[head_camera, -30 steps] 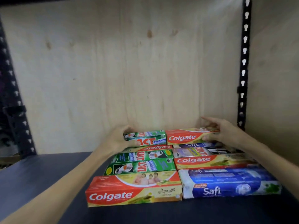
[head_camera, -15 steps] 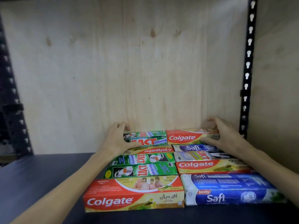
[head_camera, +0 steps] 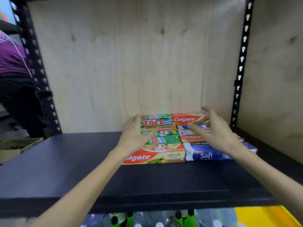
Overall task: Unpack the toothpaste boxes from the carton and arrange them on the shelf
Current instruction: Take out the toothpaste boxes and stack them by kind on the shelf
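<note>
- Head view: toothpaste boxes [head_camera: 173, 138] lie in 2 columns on the dark shelf [head_camera: 82, 161], against the plywood back panel [head_camera: 131, 63].
- Left hand [head_camera: 136, 135], fingers relaxed and spread, rests at the left column's edge by the ZACT box [head_camera: 156, 122].
- Right hand [head_camera: 216, 131], fingers spread, hovers over the right column, holding nothing.
</note>
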Available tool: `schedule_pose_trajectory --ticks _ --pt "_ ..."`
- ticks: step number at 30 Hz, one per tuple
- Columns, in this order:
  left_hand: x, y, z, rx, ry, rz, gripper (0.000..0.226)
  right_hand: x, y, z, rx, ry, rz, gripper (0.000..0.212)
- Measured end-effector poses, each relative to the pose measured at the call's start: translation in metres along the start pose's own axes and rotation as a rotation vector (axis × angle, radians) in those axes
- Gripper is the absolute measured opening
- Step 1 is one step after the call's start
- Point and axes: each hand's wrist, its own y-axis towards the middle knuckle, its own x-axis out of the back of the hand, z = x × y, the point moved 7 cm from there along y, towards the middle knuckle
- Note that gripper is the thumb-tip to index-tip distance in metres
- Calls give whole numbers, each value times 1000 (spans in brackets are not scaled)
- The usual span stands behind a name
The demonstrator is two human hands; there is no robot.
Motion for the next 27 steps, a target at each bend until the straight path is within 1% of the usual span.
schedule_pose_trajectory --ticks 3,5,7,11,13,16,18,20,24,27 --pt "9 -40 -14 -5 -66 -37 64 -5 -44 34 65 16 -1 71" --pt "16 -72 -24 -5 -77 -75 62 -7 -75 55 105 24 -28 70" --pt "24 -111 -35 -39 -76 -131 56 -8 -109 75 143 73 -45 69" --pt "33 -202 -54 -128 -193 -224 48 -15 -187 110 184 148 -52 64" --pt "28 -250 -48 -134 -236 -276 47 -27 -228 116 178 171 -53 61" --pt "-2 -316 -13 -38 -266 -286 47 -63 -289 103 140 173 9 59" --pt "-29 -357 20 56 -266 -252 49 -97 -330 82 91 141 52 60" --pt "-57 -394 54 135 -221 -181 50 -137 -371 54 3 109 126 64" --pt "-111 -458 126 261 -99 33 48 -210 -451 -1 -147 45 324 69" --pt "-145 -497 179 336 0 225 50 -253 -498 -34 -199 -31 479 70"
